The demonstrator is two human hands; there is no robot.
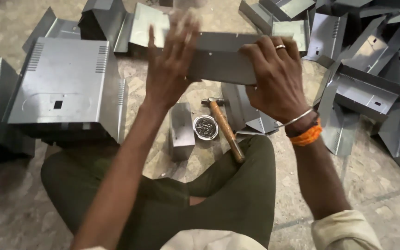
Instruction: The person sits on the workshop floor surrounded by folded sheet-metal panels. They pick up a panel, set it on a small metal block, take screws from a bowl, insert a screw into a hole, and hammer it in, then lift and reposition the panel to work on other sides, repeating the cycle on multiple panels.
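Stone floor (5,208): mottled, bearing everything below.

Stack of vented covers (63,83): grey sheet-metal housings at 9 o'clock of the hands, louvre slots along the edges, a small square hole in the top face.

Loose bent panels (366,92): heap of grey sheet-metal pieces from 1 to 3 o'clock, lying at mixed angles, some overlapping.

Held panel (218,58): flat grey sheet-metal piece at 12 o'clock, raised above the floor between both hands, its long edge roughly level.

Left hand (172,60): fingers spread and blurred, palm flat against the left end of the held panel; not closed around it.

Right hand (276,76): fingers curled over the right end of the held panel, gripping it; ring on one finger, metal bangle and orange thread at the wrist.

Small metal box (181,129): upright, at 6 o'clock below the hands.

Hammer (225,129): wooden handle, lying just right of the tin, its handle end touching the person's knee.

Round tin (205,127): open, holding small dark fasteners, between box and hammer.
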